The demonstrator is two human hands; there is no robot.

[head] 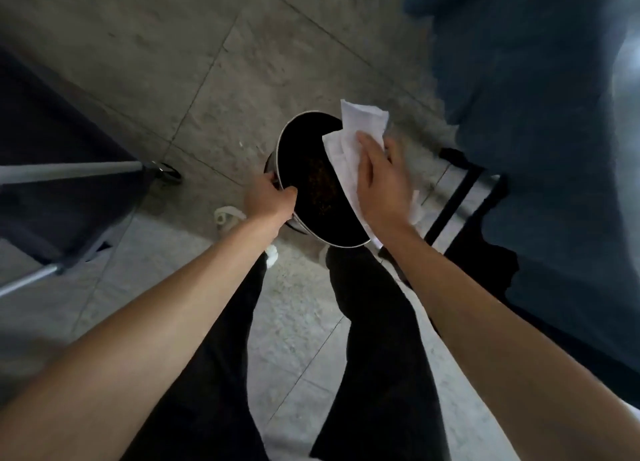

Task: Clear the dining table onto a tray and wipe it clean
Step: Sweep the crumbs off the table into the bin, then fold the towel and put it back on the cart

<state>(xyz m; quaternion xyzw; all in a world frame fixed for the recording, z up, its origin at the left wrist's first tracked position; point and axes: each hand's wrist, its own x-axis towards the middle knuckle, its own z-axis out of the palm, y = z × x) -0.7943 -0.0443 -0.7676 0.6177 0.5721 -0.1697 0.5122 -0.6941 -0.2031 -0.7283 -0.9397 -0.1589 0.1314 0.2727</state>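
In the head view, the person looks straight down at a grey tiled floor (194, 65), and both bare forearms reach forward from the bottom edge toward the middle of the picture. The left hand (268, 197) grips the rim of a dark round plate (311, 183) at about 8 o'clock of the plate, with the thumb curled over the edge and the fingers under it. The plate is tilted, its dark face turned up to the camera, and small brownish crumbs lie on it near the centre. The right hand (381, 180) presses a white paper napkin (360, 128) against the plate at about 3 o'clock of it; the fingers lie fairly straight and together on the paper, and the napkin sticks out beyond the fingertips toward 12 o'clock and hangs below the palm. The two hands are apart, one on each side of the plate. Just under the plate a shiny metal bin (298, 226) shows partly. Below it stand the person's legs in black trousers (374, 339). At 9 o'clock stands a dark cart with a grey bar (69, 171) and a small wheel (169, 173). At 2 o'clock is a large blurred blue shape (536, 114), and I cannot tell what it is.
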